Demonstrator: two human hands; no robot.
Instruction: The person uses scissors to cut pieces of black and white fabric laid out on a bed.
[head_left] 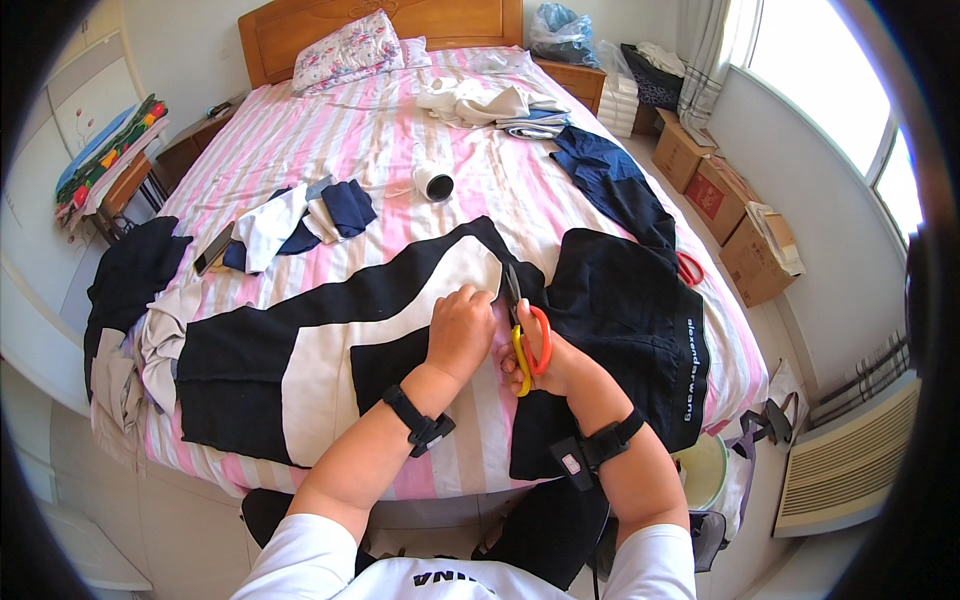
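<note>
My right hand (545, 365) grips a pair of scissors (542, 338) with one red and one yellow handle. Their dark blades point away from me, beside the edge of a black and cream fabric piece (320, 345) spread on the bed. My left hand (462, 330) is closed on that fabric's cream part near its right end, with the fingertips pinched together. Under and to the right of the scissors lies a black garment (620, 310) with white lettering along its right edge. Whether the blades touch the fabric is hard to make out.
The bed has a pink-striped sheet (390, 215). On it are a white cylinder with a dark end (438, 185), folded cloth pieces (345, 210), a phone (214, 248), navy cloth (615, 180) and a red handle (690, 269). Cardboard boxes (757, 258) and a pale bucket (708, 470) stand right.
</note>
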